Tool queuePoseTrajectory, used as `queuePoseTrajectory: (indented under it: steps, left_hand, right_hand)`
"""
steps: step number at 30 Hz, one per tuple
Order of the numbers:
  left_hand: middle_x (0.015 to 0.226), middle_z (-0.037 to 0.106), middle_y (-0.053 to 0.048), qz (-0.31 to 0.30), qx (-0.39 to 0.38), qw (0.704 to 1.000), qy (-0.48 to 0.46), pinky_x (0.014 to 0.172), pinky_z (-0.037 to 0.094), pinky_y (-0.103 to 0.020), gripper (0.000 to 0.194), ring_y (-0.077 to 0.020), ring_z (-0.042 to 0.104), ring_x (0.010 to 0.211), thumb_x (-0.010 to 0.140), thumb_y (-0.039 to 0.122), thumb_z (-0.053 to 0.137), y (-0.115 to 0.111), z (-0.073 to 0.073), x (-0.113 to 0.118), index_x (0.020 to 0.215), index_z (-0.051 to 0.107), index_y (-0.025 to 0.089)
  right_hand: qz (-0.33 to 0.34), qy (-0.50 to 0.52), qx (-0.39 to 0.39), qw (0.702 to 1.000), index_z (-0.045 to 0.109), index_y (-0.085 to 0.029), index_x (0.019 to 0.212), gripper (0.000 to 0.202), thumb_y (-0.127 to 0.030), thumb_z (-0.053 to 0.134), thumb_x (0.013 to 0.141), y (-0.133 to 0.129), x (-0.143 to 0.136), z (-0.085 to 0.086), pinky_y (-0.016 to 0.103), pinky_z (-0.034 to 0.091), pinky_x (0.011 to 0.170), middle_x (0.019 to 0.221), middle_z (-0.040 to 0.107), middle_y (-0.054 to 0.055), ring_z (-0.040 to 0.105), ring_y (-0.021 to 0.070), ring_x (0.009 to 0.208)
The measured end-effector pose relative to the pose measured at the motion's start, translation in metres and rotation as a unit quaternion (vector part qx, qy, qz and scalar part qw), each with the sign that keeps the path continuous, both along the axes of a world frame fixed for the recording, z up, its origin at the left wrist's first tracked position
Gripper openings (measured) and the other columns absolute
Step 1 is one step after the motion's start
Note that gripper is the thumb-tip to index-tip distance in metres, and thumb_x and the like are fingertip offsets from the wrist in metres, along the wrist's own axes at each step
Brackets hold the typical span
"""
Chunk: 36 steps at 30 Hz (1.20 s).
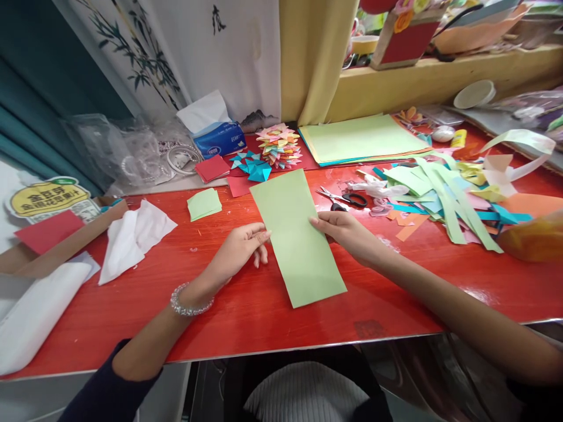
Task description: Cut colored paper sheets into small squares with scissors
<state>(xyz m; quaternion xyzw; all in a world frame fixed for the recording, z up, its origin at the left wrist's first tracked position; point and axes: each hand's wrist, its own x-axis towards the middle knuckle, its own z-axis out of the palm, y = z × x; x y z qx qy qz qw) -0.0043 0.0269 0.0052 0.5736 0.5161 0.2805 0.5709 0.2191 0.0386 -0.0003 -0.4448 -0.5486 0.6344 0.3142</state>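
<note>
A long strip of light green paper (301, 240) is held up over the red table, slightly tilted. My right hand (341, 228) pinches its right edge, thumb on the front face and fingers behind. At the opposite edge, my left hand (246, 246) is closed with thumb and forefinger at the paper, its other fingers curled below. Beyond the strip, to the right, lie scissors (347, 198) with black handles. A small stack of green paper squares (204, 204) rests to the left of the strip.
Green and coloured paper scraps (440, 187) heap on the right. Behind lie large paper sheets (365, 140), a folded-paper stack (279, 146), blue folded pieces (255, 167), red squares (213, 169) and a tissue pack (217, 138). Crumpled tissue (134, 234) and a cardboard box (79, 234) stand left.
</note>
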Motion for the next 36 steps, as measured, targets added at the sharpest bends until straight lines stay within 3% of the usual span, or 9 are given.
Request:
queuePoseTrajectory:
  steps: [4,10,16,19,22,26,30,32,36]
  left_hand:
    - [0.078,0.064,-0.002,0.029,0.017,0.999,-0.039,0.040,0.040,-0.019,0.022,-0.0074,0.054,0.049,0.082,0.035,0.055,0.002,0.002,-0.002,0.092,0.054,0.015]
    - [0.050,0.056,0.002,0.034,0.023,0.998,0.051,0.043,0.039,-0.021,0.025,-0.0097,0.050,0.043,0.078,0.040,0.060,0.006,0.010,-0.010,0.078,0.053,0.016]
    - [0.058,0.059,0.001,-0.128,-0.031,0.946,0.296,0.047,0.037,-0.024,0.027,-0.0115,0.049,0.046,0.074,0.045,0.061,0.021,0.026,-0.053,0.077,0.054,0.019]
    - [0.071,0.061,-0.002,0.010,0.113,0.896,0.430,0.053,0.039,-0.027,0.038,-0.0177,0.055,0.061,0.078,0.053,0.052,0.023,0.027,-0.057,0.099,0.057,0.022]
    - [0.096,0.061,-0.005,0.100,0.242,0.903,0.342,0.057,0.042,-0.027,0.041,-0.0153,0.055,0.068,0.084,0.050,0.046,0.018,0.029,-0.045,0.114,0.052,0.023]
    - [0.115,0.054,-0.005,0.004,0.189,0.978,0.089,0.051,0.045,-0.023,0.047,-0.0084,0.052,0.060,0.083,0.039,0.054,0.004,0.035,-0.026,0.127,0.042,0.029]
    - [0.080,0.056,-0.001,-0.044,0.142,0.989,0.015,0.055,0.047,-0.023,0.021,-0.0109,0.053,0.063,0.080,0.029,0.059,-0.004,0.039,-0.021,0.099,0.058,0.021]
    - [0.078,0.055,-0.001,-0.060,0.154,0.986,0.011,0.060,0.048,-0.024,0.005,-0.0128,0.055,0.070,0.079,0.024,0.058,-0.004,0.038,-0.025,0.080,0.060,0.020]
    - [0.075,0.057,-0.003,-0.117,0.199,0.972,0.043,0.071,0.046,-0.027,0.023,-0.0151,0.054,0.074,0.079,0.019,0.050,0.001,0.034,-0.037,0.057,0.060,0.020]
  right_hand:
    - [-0.030,-0.018,0.034,0.999,0.060,-0.017,0.077,0.031,-0.048,0.057,0.081,0.002,0.003,-0.002,0.027,0.044,0.058,0.076,0.062,0.003,0.057,0.0129,0.065]
    - [-0.069,-0.046,0.077,0.994,0.061,-0.018,0.071,0.033,-0.051,0.061,0.077,0.003,0.007,0.002,0.026,0.040,0.049,0.067,0.060,0.002,0.054,0.0127,0.057]
    - [-0.098,0.002,0.080,0.992,0.066,-0.020,0.083,0.026,-0.046,0.063,0.077,0.019,0.027,0.012,0.030,0.047,0.060,0.079,0.065,0.003,0.060,0.0148,0.066]
    - [-0.115,-0.016,0.094,0.989,0.064,-0.019,0.078,0.026,-0.046,0.063,0.077,0.019,0.030,0.020,0.027,0.044,0.053,0.074,0.063,0.003,0.058,0.0135,0.062]
    - [-0.111,-0.086,0.113,0.984,0.056,-0.018,0.061,0.033,-0.046,0.063,0.076,0.010,0.024,0.028,0.023,0.032,0.043,0.059,0.054,-0.001,0.048,0.0088,0.049]
    - [-0.073,-0.181,0.123,0.973,0.049,-0.018,0.057,0.039,-0.050,0.067,0.071,-0.003,0.012,0.029,0.023,0.025,0.041,0.054,0.047,-0.002,0.044,0.0087,0.046]
    - [-0.024,-0.191,0.128,0.973,0.046,-0.018,0.059,0.043,-0.056,0.062,0.072,-0.006,0.008,0.028,0.024,0.025,0.042,0.055,0.048,-0.002,0.046,0.0099,0.047]
    - [-0.010,-0.177,0.124,0.976,0.046,-0.018,0.059,0.045,-0.059,0.055,0.077,-0.005,0.011,0.029,0.024,0.026,0.042,0.055,0.047,-0.002,0.045,0.0094,0.047]
    - [-0.013,-0.171,0.112,0.979,0.053,-0.018,0.064,0.044,-0.060,0.053,0.078,-0.001,0.018,0.033,0.024,0.028,0.042,0.057,0.051,0.000,0.047,0.0100,0.048]
